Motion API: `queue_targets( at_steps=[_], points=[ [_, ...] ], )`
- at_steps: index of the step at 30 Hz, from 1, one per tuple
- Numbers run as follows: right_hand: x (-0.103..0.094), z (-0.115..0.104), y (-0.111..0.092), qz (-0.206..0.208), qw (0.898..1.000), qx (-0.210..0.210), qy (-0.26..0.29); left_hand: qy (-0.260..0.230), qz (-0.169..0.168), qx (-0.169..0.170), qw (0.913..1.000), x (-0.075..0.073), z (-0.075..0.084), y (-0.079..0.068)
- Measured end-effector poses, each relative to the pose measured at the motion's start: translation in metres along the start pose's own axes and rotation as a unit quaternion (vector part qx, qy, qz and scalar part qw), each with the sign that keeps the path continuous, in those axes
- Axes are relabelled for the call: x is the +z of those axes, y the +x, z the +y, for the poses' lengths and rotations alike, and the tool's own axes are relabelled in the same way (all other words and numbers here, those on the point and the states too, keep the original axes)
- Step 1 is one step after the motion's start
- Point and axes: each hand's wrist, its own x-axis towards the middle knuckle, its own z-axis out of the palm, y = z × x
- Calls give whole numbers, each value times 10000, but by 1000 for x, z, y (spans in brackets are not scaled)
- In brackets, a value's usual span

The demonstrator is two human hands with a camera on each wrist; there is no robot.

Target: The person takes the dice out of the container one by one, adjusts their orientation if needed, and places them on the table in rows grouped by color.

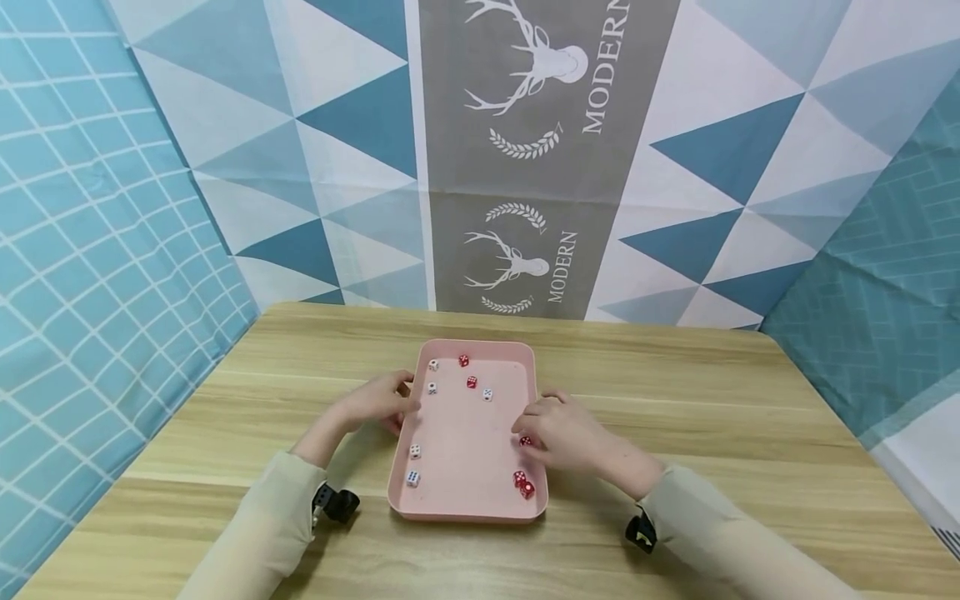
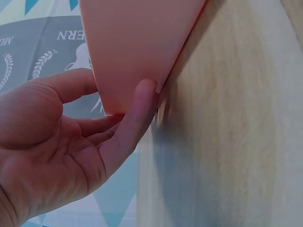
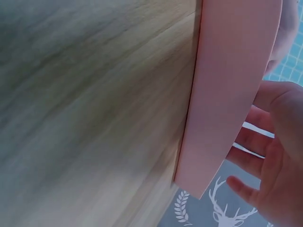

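A shallow pink tray (image 1: 465, 514) lies on the table with several white and red dice inside. My left hand (image 1: 378, 398) grips the tray's left wall, one finger against the outside and the thumb over the rim. My right hand (image 1: 566, 433) reaches over the right wall, with a red die (image 1: 526, 442) between its thumb and fingers. Two red dice (image 1: 523, 484) sit below that hand by the right wall. In the right wrist view the fingers (image 3: 248, 161) pass behind the tray's rim, which hides their tips.
Along the tray's left side stand white dice, including one near the lower corner (image 1: 412, 478) and one higher up (image 1: 432, 388). Towards the far end lie a red die (image 1: 472, 382) and a white die (image 1: 487, 394). A patterned cloth (image 1: 517, 175) hangs behind the wooden table (image 1: 675, 375).
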Motion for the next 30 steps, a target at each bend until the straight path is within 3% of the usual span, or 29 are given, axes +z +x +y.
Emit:
queue_targets(
  at_steps=[19,30],
  points=[
    [-3,-15,11,-840,9932,360,-727,-56,-24,57,10000,4,-4,0],
    [0,-19,17,-694,9920,483,-932,-20,10,85,10000,4,-3,0]
  ],
)
